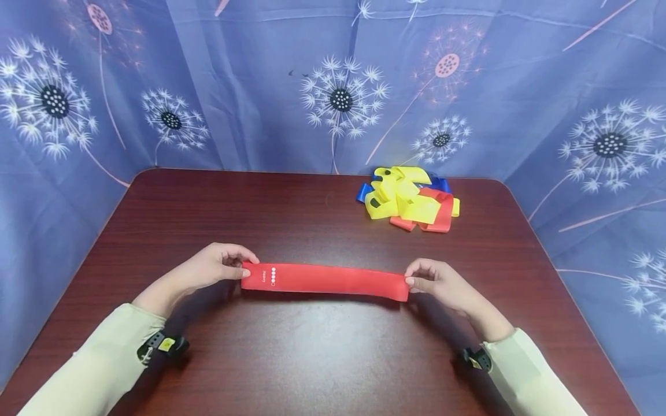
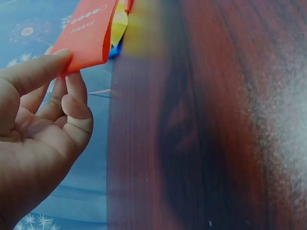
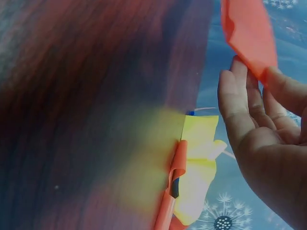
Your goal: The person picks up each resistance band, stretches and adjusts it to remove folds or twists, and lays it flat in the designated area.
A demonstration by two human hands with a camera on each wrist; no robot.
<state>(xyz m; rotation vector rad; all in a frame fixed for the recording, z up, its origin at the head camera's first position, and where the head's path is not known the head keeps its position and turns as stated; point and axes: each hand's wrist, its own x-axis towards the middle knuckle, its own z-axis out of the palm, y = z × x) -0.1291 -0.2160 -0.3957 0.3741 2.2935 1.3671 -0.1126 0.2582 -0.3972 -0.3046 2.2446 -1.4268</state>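
A flat red resistance band (image 1: 328,278) is stretched out sideways between both hands, above the table. White print reading "Heavy" and a row of dots mark its left end. My left hand (image 1: 221,266) pinches that printed end between thumb and fingers; the left wrist view shows the thumb on the face of the band (image 2: 86,36). At the other end my right hand (image 1: 437,284) pinches the band's upper corner. In the right wrist view the red band (image 3: 252,36) hangs from the thumb and fingertips, its lower edge slightly rippled.
Toward the back right of the dark wood table (image 1: 218,214) lies a loose pile of yellow, red and blue bands (image 1: 398,193). Blue curtains with dandelion prints (image 1: 260,86) hang behind the table and along both sides. Each wrist wears a small black camera strap (image 1: 161,344).
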